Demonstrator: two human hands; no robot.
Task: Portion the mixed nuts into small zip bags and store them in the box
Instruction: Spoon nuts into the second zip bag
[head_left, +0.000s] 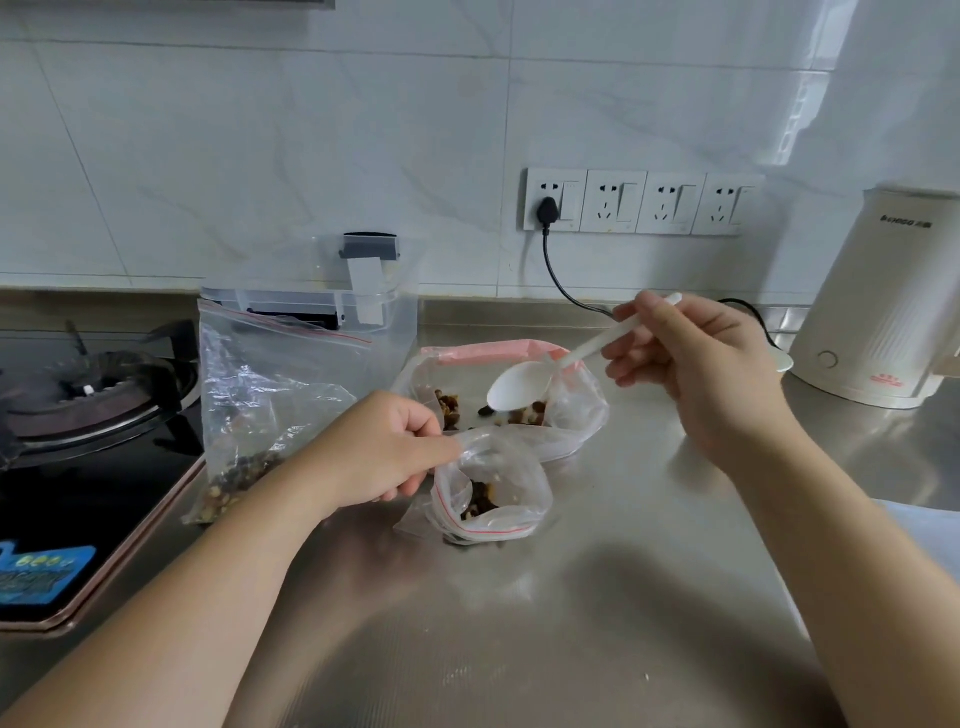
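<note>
My left hand (384, 449) pinches the rim of a small clear zip bag (496, 491) with a red seal line, holding its mouth open; a few nuts lie inside it. My right hand (691, 364) holds a white plastic spoon (524, 387) by its handle. The empty spoon bowl hovers over the larger open bag (571, 410) with a pink strip, which holds mixed nuts. At the left another zip bag (249, 415) with nuts in its bottom leans against the clear plastic box (332, 301) with a grey latch.
A gas hob (88, 395) occupies the left of the steel counter (571, 623). A white kettle (878, 306) stands at the right, its black cord (561, 286) plugged into the wall sockets (639, 202). Bare counter lies in front of the bags.
</note>
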